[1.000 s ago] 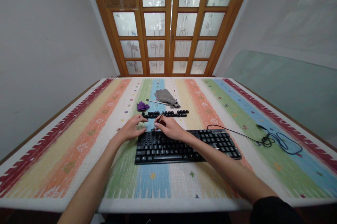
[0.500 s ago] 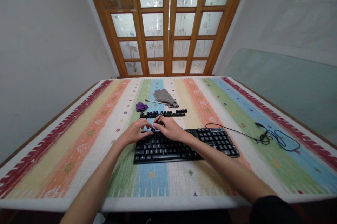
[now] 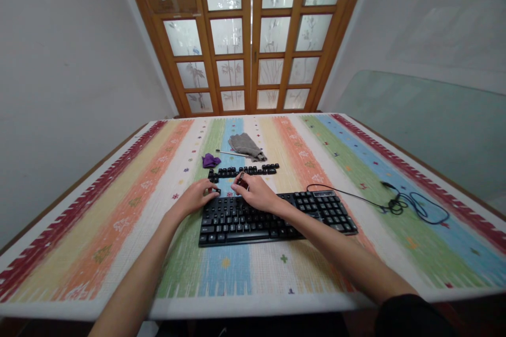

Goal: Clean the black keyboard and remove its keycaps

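Observation:
A black keyboard (image 3: 253, 226) lies on the striped tablecloth; at its upper left, keycaps are gone from part of it. Between the thumb and fingertips of my left hand (image 3: 196, 197) is a small black keycap (image 3: 216, 190), just above the cloth behind the keyboard's top left corner. My right hand (image 3: 256, 190) is closed over the keyboard's upper edge, around a small dark tool that looks like a keycap puller (image 3: 242, 177), mostly hidden by the fingers. Behind both hands, loose black keycaps (image 3: 227, 172) stand in rows.
A purple cloth (image 3: 211, 161), a thin stick-like brush (image 3: 233, 153) and a grey cloth (image 3: 247, 146) lie beyond the keycaps. The keyboard's black cable (image 3: 395, 203) runs right into a coil. Wooden glazed doors (image 3: 253, 63) stand behind the table.
My left hand has moved left and slightly back, away from my right hand, carrying the keycap off the keyboard's top edge. My right hand stays nearly in place.

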Action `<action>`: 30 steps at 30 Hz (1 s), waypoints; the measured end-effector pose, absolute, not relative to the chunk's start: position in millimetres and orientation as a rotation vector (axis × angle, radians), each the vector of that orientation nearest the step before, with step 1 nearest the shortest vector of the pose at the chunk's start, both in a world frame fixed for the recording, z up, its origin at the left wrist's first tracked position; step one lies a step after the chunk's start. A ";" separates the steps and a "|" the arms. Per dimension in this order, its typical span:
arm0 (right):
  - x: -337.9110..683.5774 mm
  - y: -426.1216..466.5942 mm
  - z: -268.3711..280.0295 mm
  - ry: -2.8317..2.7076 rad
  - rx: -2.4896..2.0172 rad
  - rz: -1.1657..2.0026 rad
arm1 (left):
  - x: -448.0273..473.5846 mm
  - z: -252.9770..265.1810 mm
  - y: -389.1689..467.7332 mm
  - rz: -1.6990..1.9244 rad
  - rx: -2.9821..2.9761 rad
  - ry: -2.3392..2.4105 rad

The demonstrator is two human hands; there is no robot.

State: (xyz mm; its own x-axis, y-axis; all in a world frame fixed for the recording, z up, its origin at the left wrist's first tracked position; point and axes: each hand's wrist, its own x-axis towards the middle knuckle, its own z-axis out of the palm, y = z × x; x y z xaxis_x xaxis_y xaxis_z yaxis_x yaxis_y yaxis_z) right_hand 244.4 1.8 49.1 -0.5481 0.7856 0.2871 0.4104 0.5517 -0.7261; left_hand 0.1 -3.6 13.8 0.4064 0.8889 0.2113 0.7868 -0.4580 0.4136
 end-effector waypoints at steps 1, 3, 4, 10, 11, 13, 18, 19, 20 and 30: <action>244.8 1.5 49.1 -2.183 -0.952 0.802 | -1.4 11.9 -2.7 0.583 2.412 1.498; 245.3 1.1 49.1 -2.182 -0.944 0.795 | -3.9 10.3 -2.0 0.572 2.402 1.534; 245.5 0.9 49.1 -2.183 -0.944 0.791 | -5.0 10.5 -2.0 0.566 2.399 1.545; 246.6 -1.0 50.5 -2.182 -0.941 0.791 | -9.6 18.2 -1.0 0.461 2.410 1.593; 246.7 -1.6 50.8 -2.180 -0.938 0.795 | -10.3 19.3 -0.6 0.452 2.413 1.598; 247.0 -2.7 51.7 -2.172 -0.928 0.804 | -11.5 21.3 0.1 0.459 2.409 1.614; 248.3 -5.3 55.1 -2.164 -0.916 0.810 | -11.2 27.2 0.0 0.488 2.396 1.633; 248.6 -5.7 55.8 -2.168 -0.914 0.811 | -10.2 28.3 0.1 0.482 2.401 1.628; 248.9 -6.1 56.3 -2.173 -0.909 0.810 | -9.1 29.2 0.3 0.471 2.408 1.622; 249.3 -8.8 54.3 -2.189 -0.881 0.834 | 5.2 24.0 10.2 0.392 2.532 1.538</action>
